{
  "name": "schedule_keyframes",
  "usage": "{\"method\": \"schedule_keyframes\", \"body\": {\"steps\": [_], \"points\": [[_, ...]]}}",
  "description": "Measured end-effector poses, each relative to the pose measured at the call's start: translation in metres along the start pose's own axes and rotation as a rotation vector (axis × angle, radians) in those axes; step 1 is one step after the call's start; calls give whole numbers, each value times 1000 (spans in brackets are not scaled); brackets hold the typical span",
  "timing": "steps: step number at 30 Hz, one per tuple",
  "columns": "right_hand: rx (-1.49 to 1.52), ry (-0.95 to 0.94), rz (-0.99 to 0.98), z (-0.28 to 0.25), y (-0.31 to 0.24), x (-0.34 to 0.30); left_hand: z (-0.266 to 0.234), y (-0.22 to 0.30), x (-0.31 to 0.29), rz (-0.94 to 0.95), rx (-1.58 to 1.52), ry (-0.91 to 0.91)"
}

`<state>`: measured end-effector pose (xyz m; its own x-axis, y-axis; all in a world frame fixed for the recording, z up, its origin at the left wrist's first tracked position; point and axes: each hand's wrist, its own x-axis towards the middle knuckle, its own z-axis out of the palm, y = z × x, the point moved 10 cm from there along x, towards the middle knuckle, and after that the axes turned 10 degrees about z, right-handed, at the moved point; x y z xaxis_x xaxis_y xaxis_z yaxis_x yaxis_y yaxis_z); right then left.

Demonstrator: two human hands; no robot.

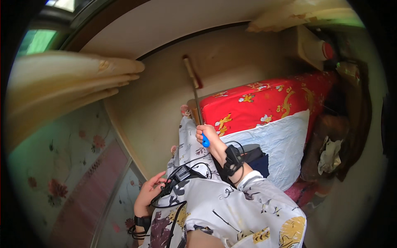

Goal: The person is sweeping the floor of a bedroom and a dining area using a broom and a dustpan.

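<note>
My right hand [208,133] is closed round a long-handled tool [197,103] near its blue end. Its thin rod reaches away over the floor to a slim tan head with a dark red edge; motion blur hides what kind of head it is. My left hand [152,189] is at my waist with its fingers apart, holding nothing. Beside those fingers, a black box-shaped device [181,172] with cables lies against my patterned white clothes.
A bed with a red patterned cover [256,103] and a pale blue cloth [273,144] stands at the right, dark folded clothing [257,159] on it. Cream curtain fabric [74,74] hangs at the left above flower-patterned panels [82,173]. A box-shaped cabinet [308,47] stands at the far right.
</note>
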<state>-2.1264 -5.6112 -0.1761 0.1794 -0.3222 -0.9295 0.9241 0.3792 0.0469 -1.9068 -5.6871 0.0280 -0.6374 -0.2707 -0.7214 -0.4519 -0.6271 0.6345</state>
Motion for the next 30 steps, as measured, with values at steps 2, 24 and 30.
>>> {"method": "schedule_keyframes", "body": {"steps": [2, 24, 30], "points": [[98, -224, 135, -4, -11, -20, 10, 17, 17, -44, 27, -37], [-357, 355, -83, -26, -37, 55, 15, 71, 67, 92, 285, -343], [57, -281, 262, 60, -29, -13, -9, 107, 73, 243, 313, -362]]}}
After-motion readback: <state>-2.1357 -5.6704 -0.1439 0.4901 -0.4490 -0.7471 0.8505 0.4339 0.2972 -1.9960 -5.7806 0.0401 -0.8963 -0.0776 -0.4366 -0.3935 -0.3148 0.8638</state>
